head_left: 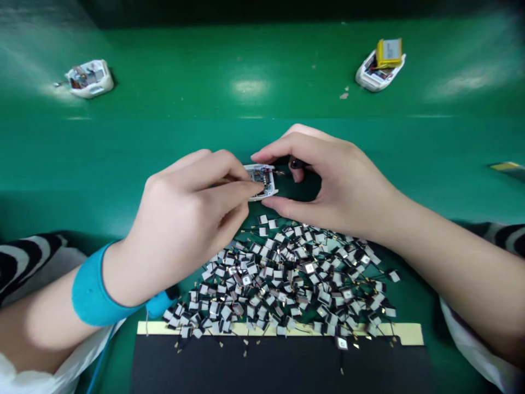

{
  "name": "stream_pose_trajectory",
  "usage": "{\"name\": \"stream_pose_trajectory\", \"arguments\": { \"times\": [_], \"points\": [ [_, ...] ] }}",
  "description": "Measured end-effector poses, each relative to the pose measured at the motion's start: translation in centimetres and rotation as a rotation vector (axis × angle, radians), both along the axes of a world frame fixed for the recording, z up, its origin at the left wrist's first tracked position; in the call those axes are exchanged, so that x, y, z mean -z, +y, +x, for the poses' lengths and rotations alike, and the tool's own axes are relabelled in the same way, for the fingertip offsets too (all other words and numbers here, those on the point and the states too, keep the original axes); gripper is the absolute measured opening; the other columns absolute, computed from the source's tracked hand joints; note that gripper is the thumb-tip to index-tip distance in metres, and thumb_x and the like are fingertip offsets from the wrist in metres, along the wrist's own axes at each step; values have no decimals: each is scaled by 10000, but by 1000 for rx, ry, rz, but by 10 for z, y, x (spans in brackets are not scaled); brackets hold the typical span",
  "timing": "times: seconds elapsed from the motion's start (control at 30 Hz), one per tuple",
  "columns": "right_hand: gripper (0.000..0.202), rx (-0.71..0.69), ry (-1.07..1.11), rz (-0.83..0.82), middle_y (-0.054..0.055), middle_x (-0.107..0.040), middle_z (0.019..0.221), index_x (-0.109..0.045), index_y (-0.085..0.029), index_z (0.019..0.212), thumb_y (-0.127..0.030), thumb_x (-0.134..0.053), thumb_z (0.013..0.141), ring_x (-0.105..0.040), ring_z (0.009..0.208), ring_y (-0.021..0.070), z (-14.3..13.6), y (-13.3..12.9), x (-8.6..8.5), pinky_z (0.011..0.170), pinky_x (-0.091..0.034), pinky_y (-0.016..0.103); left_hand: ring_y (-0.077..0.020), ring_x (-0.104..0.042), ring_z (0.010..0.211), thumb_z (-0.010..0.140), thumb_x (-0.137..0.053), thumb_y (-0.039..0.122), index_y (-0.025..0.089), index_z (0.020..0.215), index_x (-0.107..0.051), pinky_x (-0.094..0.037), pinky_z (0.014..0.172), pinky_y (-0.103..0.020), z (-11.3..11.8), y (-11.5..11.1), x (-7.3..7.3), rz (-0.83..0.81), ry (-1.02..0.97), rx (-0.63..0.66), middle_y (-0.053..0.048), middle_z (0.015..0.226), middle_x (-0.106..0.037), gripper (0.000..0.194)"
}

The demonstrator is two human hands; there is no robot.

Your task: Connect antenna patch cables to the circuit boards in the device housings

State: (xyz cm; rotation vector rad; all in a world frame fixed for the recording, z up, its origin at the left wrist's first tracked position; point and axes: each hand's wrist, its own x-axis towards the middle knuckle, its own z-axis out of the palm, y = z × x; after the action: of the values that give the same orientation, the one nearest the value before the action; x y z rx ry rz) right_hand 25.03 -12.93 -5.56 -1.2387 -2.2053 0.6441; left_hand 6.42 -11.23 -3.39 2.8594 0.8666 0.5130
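Note:
A small white device casing (268, 192) with a bare circuit board (264, 178) inside lies between my two hands. My left hand (192, 205), a blue wrist strap on its wrist, has its fingers pressed together over the casing's left part and hides it. One fingertip of that hand rests on the board. From the right, my right hand (332, 169) curves around the casing, thumb at the near edge and index fingertip by the far edge. Thin wires stick out of the casing's right end. A small black piece (298, 163) shows by the curled fingers of my right hand.
Near me lies a pile of small square antenna-like parts (283, 273) with short black leads, spreading over the yellow strip (410, 332) of a black sheet (287, 364). Farther back on the green mat (205, 93) are an open casing (90, 79) and another casing (371, 79) with a yellow battery (389, 53).

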Motion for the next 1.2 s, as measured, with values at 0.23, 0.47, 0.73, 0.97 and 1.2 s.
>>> {"name": "stream_pose_trajectory", "arguments": {
  "times": [0.23, 0.47, 0.73, 0.97, 1.2],
  "points": [
    [315, 0, 13, 28, 14, -551, 904, -518, -178, 985, -218, -627, 693, -531, 809, 134, 0, 0, 2, 704, -478, 264, -151, -572, 732, 785, -499, 154, 176, 825, -628, -457, 613, -269, 0, 0, 0, 28, -2, 8, -27, 824, -615, 137],
    [290, 4, 32, 30, 4, -555, 892, -516, -198, 961, -268, -626, 701, -540, 804, 132, -1, 1, 3, 672, -475, 255, -151, -568, 757, 807, -478, 168, 191, 845, -626, -450, 623, -265, 1, -3, 1, 22, 27, -31, -24, 832, -608, 156],
    [304, 12, 13, 38, -3, -553, 884, -518, -200, 953, -265, -641, 682, -539, 770, 118, -1, 2, 3, 643, -470, 241, -147, -561, 765, 819, -467, 184, 192, 865, -618, -439, 625, -261, 1, -5, 0, 25, 41, -61, -20, 843, -597, 158],
    [312, 4, 15, 37, -2, -542, 886, -524, -182, 970, -227, -633, 681, -526, 781, 117, 0, 1, 3, 680, -462, 250, -151, -569, 772, 824, -454, 178, 178, 860, -627, -446, 629, -270, 3, -5, 1, 22, 38, -60, -35, 847, -597, 177],
    [300, 8, 11, 36, -3, -542, 890, -514, -191, 971, -269, -624, 703, -525, 775, 112, 0, 0, 2, 659, -455, 241, -142, -573, 761, 821, -457, 186, 189, 850, -621, -450, 621, -262, 3, -5, 4, 56, 32, -61, -19, 842, -589, 167]
  ]
}}
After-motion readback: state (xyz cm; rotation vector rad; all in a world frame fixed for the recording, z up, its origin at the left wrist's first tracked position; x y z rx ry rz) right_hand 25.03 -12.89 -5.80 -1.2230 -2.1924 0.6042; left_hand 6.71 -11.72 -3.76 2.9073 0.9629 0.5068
